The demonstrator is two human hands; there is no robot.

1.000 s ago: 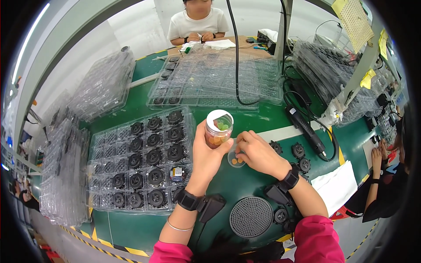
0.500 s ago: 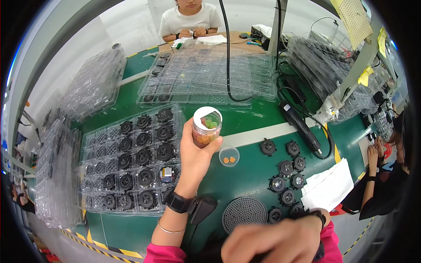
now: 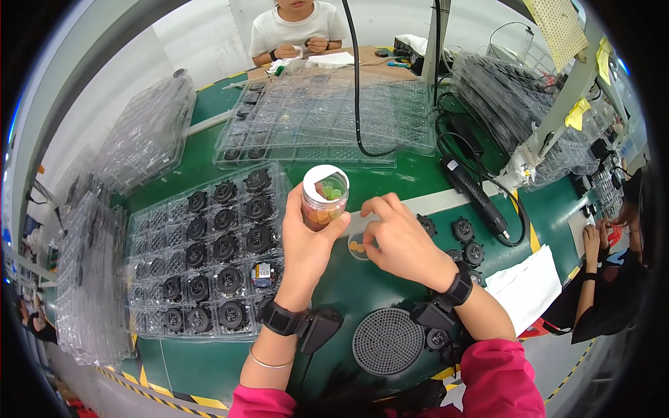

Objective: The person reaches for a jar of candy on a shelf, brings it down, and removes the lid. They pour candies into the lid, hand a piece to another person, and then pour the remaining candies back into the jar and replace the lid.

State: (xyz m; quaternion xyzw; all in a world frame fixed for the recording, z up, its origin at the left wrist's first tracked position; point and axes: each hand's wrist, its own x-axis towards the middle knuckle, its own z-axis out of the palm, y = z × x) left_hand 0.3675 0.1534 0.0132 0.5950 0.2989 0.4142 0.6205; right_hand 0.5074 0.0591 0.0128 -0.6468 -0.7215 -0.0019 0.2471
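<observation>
The left hand (image 3: 306,252) holds the jar (image 3: 318,218) upright, fingers and thumb wrapped round its wall; coloured pieces show inside. The right hand (image 3: 405,244), low and blurred near the body half a second ago, is now back at the dish (image 3: 360,258), fingers bent and parted. Both hands are therefore at the work again, jar and dish side by side above the tabletop (image 3: 334,296). Orange pieces (image 3: 356,246) lie in the dish.

Limits of view: the right fingers cover part of the dish; whether they pinch a piece cannot be told. The left palm hides the jar's lower side. Farther out, the right hand and wrist mask several discs (image 3: 462,229), and the left wrist covers the tray's (image 3: 148,268) near corner.
</observation>
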